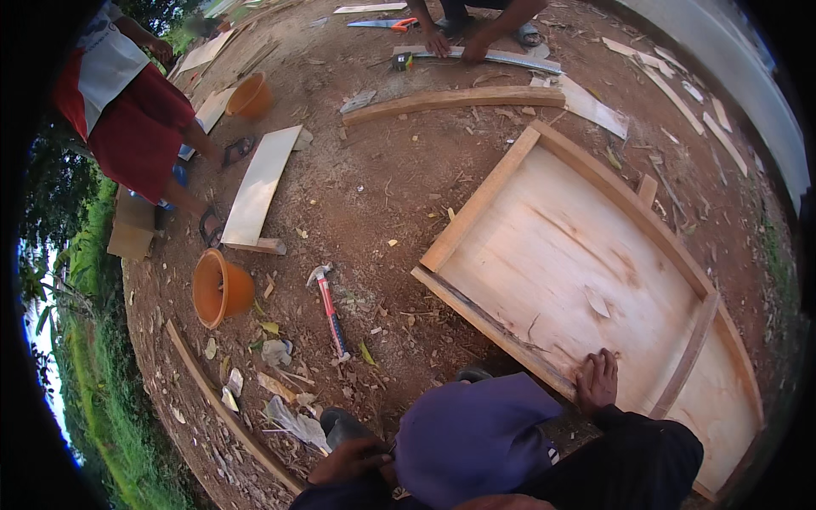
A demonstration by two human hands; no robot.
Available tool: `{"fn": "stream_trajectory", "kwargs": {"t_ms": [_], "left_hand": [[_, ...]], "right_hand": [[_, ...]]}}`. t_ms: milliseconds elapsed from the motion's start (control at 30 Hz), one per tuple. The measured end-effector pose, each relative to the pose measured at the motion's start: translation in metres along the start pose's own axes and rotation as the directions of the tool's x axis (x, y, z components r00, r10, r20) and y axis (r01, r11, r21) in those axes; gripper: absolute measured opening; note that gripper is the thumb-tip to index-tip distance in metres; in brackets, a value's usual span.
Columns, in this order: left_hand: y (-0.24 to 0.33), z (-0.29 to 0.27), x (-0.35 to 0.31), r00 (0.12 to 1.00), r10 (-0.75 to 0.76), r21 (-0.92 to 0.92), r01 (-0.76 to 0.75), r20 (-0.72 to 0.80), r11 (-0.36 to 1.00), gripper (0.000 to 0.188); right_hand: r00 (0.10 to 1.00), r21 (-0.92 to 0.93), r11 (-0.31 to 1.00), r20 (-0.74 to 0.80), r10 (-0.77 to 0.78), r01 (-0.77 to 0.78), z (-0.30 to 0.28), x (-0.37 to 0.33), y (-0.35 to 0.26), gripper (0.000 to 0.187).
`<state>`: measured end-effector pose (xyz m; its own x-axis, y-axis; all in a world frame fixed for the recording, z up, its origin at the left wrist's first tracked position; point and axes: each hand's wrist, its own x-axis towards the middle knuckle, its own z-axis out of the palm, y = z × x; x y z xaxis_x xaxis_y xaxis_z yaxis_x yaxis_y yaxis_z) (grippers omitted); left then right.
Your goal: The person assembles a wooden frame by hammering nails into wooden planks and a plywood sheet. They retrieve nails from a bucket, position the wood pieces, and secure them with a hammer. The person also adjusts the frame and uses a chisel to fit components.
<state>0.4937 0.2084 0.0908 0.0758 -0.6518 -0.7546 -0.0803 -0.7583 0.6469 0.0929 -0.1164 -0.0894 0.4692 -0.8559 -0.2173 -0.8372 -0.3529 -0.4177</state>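
Observation:
My right hand point(597, 380) rests on the near edge of a wooden panel point(544, 246) framed with timber strips, its fingers laid out over the pale board. My left hand point(353, 459) is low beside my dark boot point(341, 427), fingers bent inward; what they hold, if anything, is hidden. Purple-blue cloth point(467, 433) bulges between my hands. The panel lies on the ground to my right, with a crosspiece point(687, 357) near its close end and a dry leaf point(597, 302) on it. A claw hammer point(329, 310) with a red and dark handle lies ahead of me.
Orange buckets point(223, 289) point(249, 96) and a pale board point(262, 187) are on the left. A long strip point(229, 416) lies nearer. Beyond, a co-worker's hands point(455, 42) touch a metal ruler point(501, 58), near a handsaw point(382, 24). Another person point(140, 119) stands far left.

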Motion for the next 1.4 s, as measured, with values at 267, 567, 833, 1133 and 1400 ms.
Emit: {"fn": "stream_trajectory", "kwargs": {"t_ms": [267,567,833,1133,1400], "left_hand": [[-0.022,0.006,-0.029,0.987,-0.119,-0.128,0.105,-0.109,0.986,0.027],[-0.026,-0.001,0.005,0.99,-0.119,-0.158,0.105,-0.08,0.982,0.027],[-0.007,-0.014,0.046,0.999,-0.031,-0.09,0.027,-0.04,0.996,0.028],[0.006,-0.017,0.051,0.997,0.055,-0.062,-0.058,-0.052,0.996,0.028],[0.004,-0.029,0.049,0.998,-0.017,-0.002,0.017,0.066,1.0,0.032]], "right_hand": [[1.0,-0.032,0.999,0.004,-0.015,0.015,-0.002,0.004,-0.011,0.051],[1.0,-0.039,0.999,0.022,-0.016,0.017,0.008,0.004,0.002,0.058],[0.999,-0.01,1.0,0.022,-0.024,0.024,0.005,0.003,0.003,0.056],[1.0,0.023,1.0,0.019,-0.016,0.015,0.007,0.001,0.001,0.055],[0.999,-0.013,1.0,0.044,-0.02,0.021,-0.005,0.0,-0.006,0.055]]}}
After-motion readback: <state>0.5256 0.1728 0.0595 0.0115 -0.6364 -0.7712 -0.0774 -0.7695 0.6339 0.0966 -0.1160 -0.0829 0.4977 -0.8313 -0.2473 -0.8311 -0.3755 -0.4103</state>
